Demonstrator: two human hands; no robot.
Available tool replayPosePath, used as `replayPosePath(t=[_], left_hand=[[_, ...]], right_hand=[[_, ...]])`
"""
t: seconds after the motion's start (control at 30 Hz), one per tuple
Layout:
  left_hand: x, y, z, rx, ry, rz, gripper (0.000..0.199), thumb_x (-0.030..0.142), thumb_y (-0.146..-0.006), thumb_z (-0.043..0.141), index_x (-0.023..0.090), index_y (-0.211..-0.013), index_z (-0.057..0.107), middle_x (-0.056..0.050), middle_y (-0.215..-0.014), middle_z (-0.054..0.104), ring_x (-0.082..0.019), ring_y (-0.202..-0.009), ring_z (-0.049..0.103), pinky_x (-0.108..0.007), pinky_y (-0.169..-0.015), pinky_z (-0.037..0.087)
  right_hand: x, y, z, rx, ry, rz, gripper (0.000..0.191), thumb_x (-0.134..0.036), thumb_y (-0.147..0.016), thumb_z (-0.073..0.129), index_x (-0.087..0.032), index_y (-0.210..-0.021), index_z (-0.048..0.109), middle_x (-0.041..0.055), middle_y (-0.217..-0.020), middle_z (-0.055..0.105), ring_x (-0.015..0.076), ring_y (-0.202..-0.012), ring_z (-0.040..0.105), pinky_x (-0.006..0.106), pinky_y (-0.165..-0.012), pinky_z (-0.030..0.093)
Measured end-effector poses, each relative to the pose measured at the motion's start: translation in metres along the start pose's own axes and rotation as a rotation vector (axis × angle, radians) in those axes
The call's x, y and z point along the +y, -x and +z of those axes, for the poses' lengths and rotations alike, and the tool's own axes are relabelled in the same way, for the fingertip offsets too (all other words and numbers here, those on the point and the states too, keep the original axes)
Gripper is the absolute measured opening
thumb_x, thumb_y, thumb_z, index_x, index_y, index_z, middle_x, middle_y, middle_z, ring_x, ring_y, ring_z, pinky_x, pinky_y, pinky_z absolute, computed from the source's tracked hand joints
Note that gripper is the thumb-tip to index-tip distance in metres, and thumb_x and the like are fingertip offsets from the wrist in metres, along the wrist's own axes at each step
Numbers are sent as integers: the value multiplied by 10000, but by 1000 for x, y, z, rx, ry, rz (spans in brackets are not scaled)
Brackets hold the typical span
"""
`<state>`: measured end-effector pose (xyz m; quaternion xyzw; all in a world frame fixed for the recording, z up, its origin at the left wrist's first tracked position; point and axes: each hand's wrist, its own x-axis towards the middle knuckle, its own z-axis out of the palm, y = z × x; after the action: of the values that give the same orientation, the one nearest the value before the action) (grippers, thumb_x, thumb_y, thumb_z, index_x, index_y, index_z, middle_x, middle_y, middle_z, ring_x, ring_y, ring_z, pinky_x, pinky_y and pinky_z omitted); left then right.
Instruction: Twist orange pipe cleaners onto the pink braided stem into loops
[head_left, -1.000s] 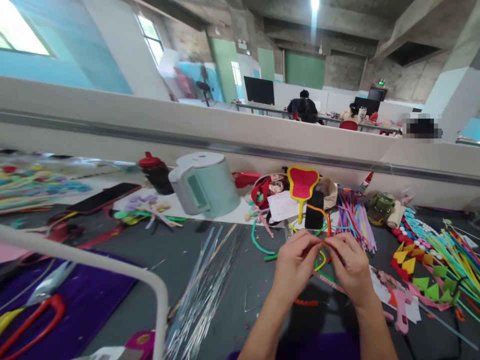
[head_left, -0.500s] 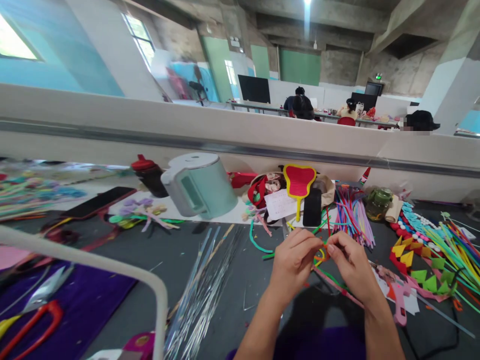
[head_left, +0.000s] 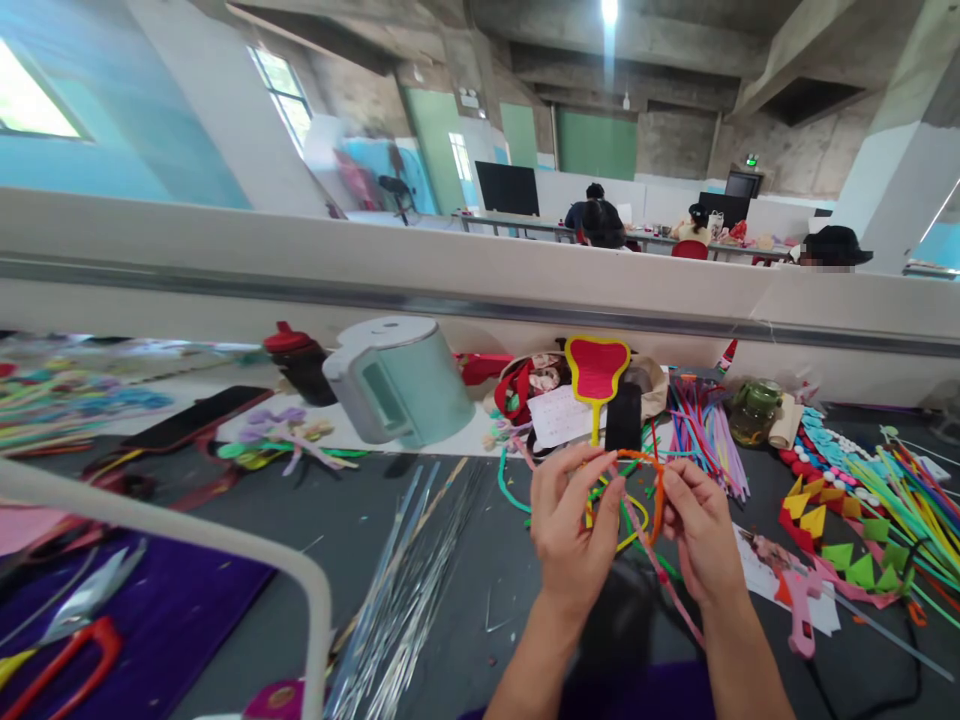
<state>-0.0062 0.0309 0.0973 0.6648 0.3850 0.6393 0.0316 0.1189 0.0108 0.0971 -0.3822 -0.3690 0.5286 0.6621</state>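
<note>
Between my two hands an orange pipe cleaner point(head_left: 658, 500) is bent into a curve above the dark table. My left hand point(head_left: 574, 520) pinches one part of it, thumb and fingers close together. With its thumb and forefinger, my right hand point(head_left: 697, 520) grips the other side. Beneath and behind them lie a yellow pipe cleaner point(head_left: 636, 530), green ones and a pink strip point(head_left: 664, 580); whether any of these touch my fingers I cannot tell. A red fan shape with a yellow edge point(head_left: 598, 370) is just beyond my hands, near a black phone point(head_left: 624, 418).
Left of my hands lies a bundle of silvery wires point(head_left: 420, 590); a pale green kettle point(head_left: 409, 385) stands behind it. At the right are a pink glue gun point(head_left: 801, 605) and many coloured pipe cleaners point(head_left: 911, 500). Red-handled scissors point(head_left: 75, 650) lie left, beyond a white bar point(head_left: 225, 540).
My hands have moved slightly apart, and the orange pipe cleaner now shows as a wide curve between them. The view has tilted up a little.
</note>
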Motion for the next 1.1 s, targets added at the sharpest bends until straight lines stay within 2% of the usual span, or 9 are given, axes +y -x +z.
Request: replayPosePath(t=[0.07, 0.2, 0.27, 0.43, 0.57, 0.67, 0.83, 0.97, 1.1], left_hand=[[6, 1, 1, -61, 39, -15, 157, 162, -818, 590, 215, -943, 669, -60, -934, 623, -206, -917, 569, -349, -832, 454], [17, 4, 9, -415, 262, -176, 123, 211, -829, 587, 191, -929, 655, -63, -896, 652, -183, -826, 595, -292, -731, 474], [22, 5, 12, -508, 350, -289, 126, 233, -826, 588, 182, -926, 647, -57, -865, 662, -170, -773, 598, -270, -686, 475], [34, 6, 9, -597, 533, -539, 156, 291, -819, 582, 155, -760, 628, -12, -658, 587, -113, -562, 522, -214, -520, 422], [44, 8, 7, -634, 842, -855, 236, 372, -759, 653, 148, -782, 581, 48, -530, 485, -72, -424, 445, -188, -425, 390], [50, 12, 11, -641, 948, -975, 288, 414, -746, 663, 148, -803, 568, 37, -554, 514, -82, -422, 483, -194, -411, 423], [57, 16, 11, -790, 949, -880, 265, 397, -789, 625, 142, -857, 611, 6, -630, 565, -111, -492, 575, -211, -487, 467], [62, 8, -1, -980, 807, -627, 239, 349, -832, 574, 141, -844, 690, -35, -686, 625, -141, -606, 609, -216, -574, 470], [60, 2, -8, -995, 704, -505, 230, 340, -833, 575, 174, -887, 724, -62, -791, 689, -180, -725, 630, -239, -657, 475]], right_hand=[[0, 0, 1, 72, -22, -58, 254, -420, -770, 657, -184, -798, 570, -80, -537, 422, 56, -430, 331, 147, -378, 288], [-4, 1, 1, 135, -39, -167, 223, -394, -772, 658, -187, -782, 576, -56, -593, 487, 71, -476, 409, 172, -435, 356], [-7, 1, -1, 165, -36, -202, 209, -377, -768, 663, -184, -774, 583, -45, -619, 510, 77, -499, 425, 182, -464, 368], [-15, 1, -7, 218, -47, -205, 185, -334, -727, 700, -174, -750, 609, -33, -645, 555, 82, -539, 457, 193, -518, 378], [-17, 2, -8, 193, -144, -113, 200, -311, -689, 738, -167, -758, 617, -43, -621, 556, 61, -491, 430, 175, -468, 336], [-18, 3, -8, 224, -191, -123, 198, -323, -723, 712, -183, -777, 583, -62, -590, 517, 58, -457, 408, 173, -433, 316], [-23, -4, -15, 277, -278, -230, 226, -335, -736, 689, -195, -755, 513, -62, -641, 488, 54, -469, 413, 168, -423, 324], [-30, -12, -23, 270, -355, -307, 275, -311, -673, 743, -187, -720, 502, -69, -623, 446, 48, -492, 390, 149, -424, 317], [-29, -14, -25, 289, -409, -311, 278, -316, -698, 725, -175, -678, 487, -73, -608, 423, 37, -478, 360, 135, -409, 295]])
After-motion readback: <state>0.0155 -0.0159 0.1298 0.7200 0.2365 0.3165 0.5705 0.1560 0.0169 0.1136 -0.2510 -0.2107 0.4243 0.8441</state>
